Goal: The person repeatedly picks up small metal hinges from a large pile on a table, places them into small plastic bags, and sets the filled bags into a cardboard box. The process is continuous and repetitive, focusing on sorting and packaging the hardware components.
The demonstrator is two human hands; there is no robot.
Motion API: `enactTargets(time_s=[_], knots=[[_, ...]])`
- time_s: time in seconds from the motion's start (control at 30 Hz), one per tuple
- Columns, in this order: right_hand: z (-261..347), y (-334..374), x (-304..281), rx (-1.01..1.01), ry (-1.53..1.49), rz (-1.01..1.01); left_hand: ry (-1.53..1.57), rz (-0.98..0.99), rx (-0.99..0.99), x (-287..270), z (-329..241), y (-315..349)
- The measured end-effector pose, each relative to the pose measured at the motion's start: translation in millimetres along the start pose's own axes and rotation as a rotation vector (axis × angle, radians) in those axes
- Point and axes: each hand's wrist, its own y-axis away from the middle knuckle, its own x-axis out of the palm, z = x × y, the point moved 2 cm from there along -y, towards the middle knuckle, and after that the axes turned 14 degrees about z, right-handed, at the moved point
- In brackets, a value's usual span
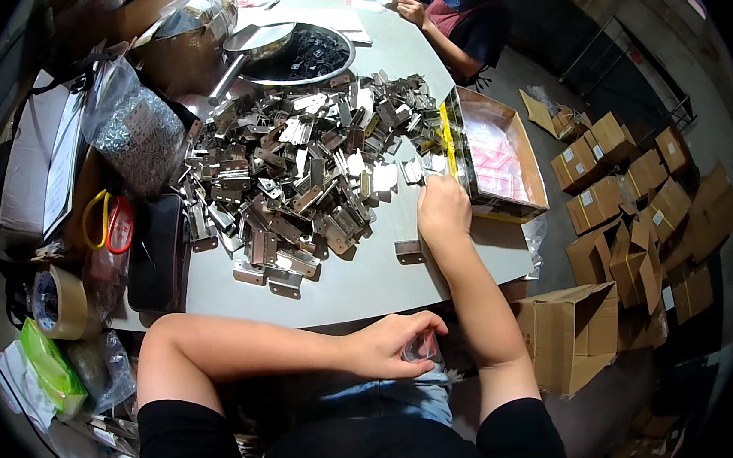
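Note:
Close to the table's front edge, my left hand [393, 345] curls its thumb and fingers round a small clear plastic bag [420, 349] with some red on it. My right hand [446, 208] is closed beside the open carton [497, 213]. Its fingertips are hidden, so I cannot tell what they grip. A few metal brackets [411, 171] lie right at its far side. One single bracket [409, 251] rests apart, nearer to me. To the left spreads a big heap of metal brackets [302, 168]. Printed clear bags [493, 157] in pink and white fill the carton.
A metal basin [345, 62] of dark parts holds a metal scoop [240, 57]. Scissors [120, 225], a black case [158, 251] and a tape roll [59, 301] line the left. Cardboard boxes [569, 331] crowd the floor at right. Another person [460, 25] works across the table.

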Motion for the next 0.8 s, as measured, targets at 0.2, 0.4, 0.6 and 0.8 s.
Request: enactTargets(time_s=[0.2,0.4,0.6,0.8], knots=[[-20,54,-18,-0.22,-0.167,0.024,0.032,-0.013,0.016,3,4,-1],[-27,72,-39,-0.375,-0.67,0.161,0.124,0.041,-0.087,2,6,-1],[-34,75,-23,-0.674,-0.592,0.233,0.24,0.04,-0.155,1,9,-2],[-23,81,-28,-0.729,-0.483,0.268,0.339,0.033,-0.166,4,17,-2]])
